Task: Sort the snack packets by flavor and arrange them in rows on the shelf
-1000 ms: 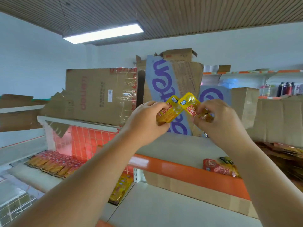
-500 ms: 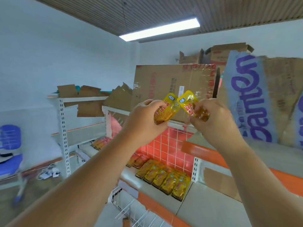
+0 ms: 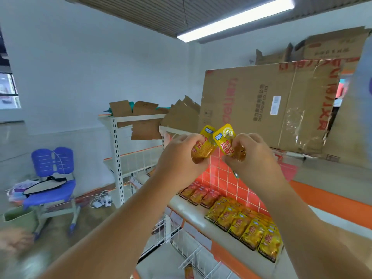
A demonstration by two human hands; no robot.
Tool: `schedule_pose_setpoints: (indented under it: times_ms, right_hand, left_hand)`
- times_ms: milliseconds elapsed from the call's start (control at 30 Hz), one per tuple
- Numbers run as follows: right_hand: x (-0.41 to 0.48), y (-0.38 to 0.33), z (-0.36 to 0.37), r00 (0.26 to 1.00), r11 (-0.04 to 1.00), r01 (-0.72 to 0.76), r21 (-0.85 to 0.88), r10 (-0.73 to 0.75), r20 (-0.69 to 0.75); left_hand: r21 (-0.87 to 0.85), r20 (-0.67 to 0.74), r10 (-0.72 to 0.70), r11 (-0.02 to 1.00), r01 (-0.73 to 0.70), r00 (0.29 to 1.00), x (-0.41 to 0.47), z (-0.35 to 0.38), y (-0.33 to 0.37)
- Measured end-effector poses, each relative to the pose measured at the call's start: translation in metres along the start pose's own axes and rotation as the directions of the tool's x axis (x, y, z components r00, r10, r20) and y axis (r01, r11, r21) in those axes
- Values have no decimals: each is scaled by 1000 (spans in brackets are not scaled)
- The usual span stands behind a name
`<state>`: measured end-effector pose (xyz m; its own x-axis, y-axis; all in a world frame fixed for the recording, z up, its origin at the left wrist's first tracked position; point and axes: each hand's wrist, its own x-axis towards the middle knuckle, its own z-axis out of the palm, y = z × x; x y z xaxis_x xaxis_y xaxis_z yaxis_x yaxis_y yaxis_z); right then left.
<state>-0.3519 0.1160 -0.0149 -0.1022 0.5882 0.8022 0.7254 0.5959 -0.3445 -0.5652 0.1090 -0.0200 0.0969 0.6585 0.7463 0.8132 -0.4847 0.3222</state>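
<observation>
Pinching packets point(image 3: 202, 151): left hand point(image 3: 178, 160), right hand point(image 3: 254, 159).

Shelf point(image 3: 192, 215) with red packets point(image 3: 199, 195), yellow packets point(image 3: 247, 228)

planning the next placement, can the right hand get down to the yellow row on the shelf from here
Probably yes. The yellow row lies uncovered on the shelf, below the right hand, with nothing between them. That hand grips a yellow packet, so it could set it there.

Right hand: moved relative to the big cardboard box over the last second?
Yes. The right hand, gripping a yellow packet, went left: it was right of the big cardboard box, now it is at the box's lower-left corner.
</observation>
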Motion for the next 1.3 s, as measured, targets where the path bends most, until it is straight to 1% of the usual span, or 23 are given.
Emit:
schedule_pose_setpoints:
  times_ms: [133,333,500,567,800,900,1000,1100,1233,1300]
  right_hand:
    - [10,26,31,999,999,-50,4,50,15]
    - [41,73,76,990,992,-118,33,120,-68]
    - [56,111,107,974,986,-145,83,157,-163]
    - [58,126,118,968,983,-167,81,179,-177]
    - [43,170,152,954,959,-276,62,281,-106]
    - [31,183,162,943,947,-319,47,322,-83]
    - [15,198,172,929,929,-370,5,370,-17]
    - [-2,213,183,899,898,-433,-74,437,41]
    - [-31,229,198,853,847,-506,-163,519,50]
    - [-49,236,208,817,806,-551,-218,574,56]
  left_hand:
    - [12,22,-15,1000,15,1000,16,27,-18]
    - [26,5,-10,1000,10,1000,63,73,-41]
    - [14,25,-13,1000,12,1000,92,118,-57]
    - [3,43,-21,1000,21,999,99,137,-63]
    - [11,121,-44,999,43,992,101,193,-86]
    - [-19,156,-52,998,55,986,95,216,-95]
    - [-42,204,-64,996,74,977,81,241,-104]
    - [-55,264,-110,990,129,958,65,265,-117]
    - [-51,352,-132,986,159,927,40,297,-137]
    - [-53,410,-156,980,194,899,24,315,-149]
